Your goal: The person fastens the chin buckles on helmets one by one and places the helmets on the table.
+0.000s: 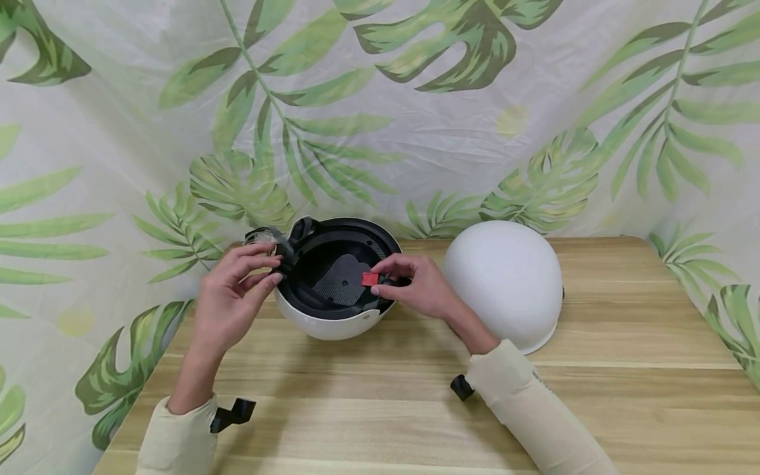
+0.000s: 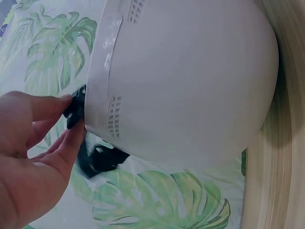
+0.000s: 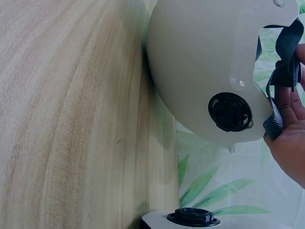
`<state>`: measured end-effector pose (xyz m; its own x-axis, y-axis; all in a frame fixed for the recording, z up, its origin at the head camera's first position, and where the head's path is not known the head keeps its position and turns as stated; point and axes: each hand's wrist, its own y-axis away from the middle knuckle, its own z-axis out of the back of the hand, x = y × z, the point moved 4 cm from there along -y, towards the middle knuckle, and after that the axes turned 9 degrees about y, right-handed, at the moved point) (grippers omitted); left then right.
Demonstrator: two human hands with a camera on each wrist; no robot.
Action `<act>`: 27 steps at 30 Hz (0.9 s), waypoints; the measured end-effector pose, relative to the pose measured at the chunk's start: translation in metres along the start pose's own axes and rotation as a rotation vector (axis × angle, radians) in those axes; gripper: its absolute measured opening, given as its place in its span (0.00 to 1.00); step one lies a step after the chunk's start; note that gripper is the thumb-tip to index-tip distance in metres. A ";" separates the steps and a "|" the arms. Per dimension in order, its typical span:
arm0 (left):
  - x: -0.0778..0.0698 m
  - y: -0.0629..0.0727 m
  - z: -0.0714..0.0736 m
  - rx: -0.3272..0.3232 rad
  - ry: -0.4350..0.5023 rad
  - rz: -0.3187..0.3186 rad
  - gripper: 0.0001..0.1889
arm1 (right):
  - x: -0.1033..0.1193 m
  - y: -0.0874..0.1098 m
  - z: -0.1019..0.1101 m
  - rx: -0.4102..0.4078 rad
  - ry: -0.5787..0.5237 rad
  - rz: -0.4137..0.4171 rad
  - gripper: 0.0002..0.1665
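Observation:
A white helmet lies upside down on the table, its black lined inside facing up. At its left rim my left hand pinches a black strap piece between thumb and fingers; more dark strap hangs behind it in the left wrist view. Over the right rim, my right hand pinches a small red buckle on the chin strap. Black webbing loops past the right fingers in the right wrist view. A round black fitting sits on the helmet's side.
Close on the right, a second white helmet rests dome up, beside my right forearm. The wooden table ends just behind both helmets at a leaf-patterned cloth. Black mounts stick out from both sleeves.

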<state>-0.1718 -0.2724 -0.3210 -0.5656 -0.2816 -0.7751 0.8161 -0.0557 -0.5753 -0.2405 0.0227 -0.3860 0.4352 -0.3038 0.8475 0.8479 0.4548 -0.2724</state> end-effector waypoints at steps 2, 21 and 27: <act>-0.001 -0.001 0.001 -0.029 0.004 -0.036 0.15 | 0.000 0.000 0.001 -0.004 0.003 0.001 0.16; -0.013 -0.005 0.006 -0.003 -0.244 -0.046 0.12 | -0.005 -0.001 0.009 -0.031 0.060 0.006 0.16; -0.020 -0.011 0.008 -0.020 -0.243 -0.134 0.15 | -0.005 0.000 0.009 -0.033 0.069 0.016 0.15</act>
<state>-0.1684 -0.2742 -0.2975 -0.6217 -0.4942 -0.6077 0.7319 -0.0901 -0.6755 -0.2457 0.0317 -0.3855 0.4681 -0.3544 0.8095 0.8495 0.4328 -0.3017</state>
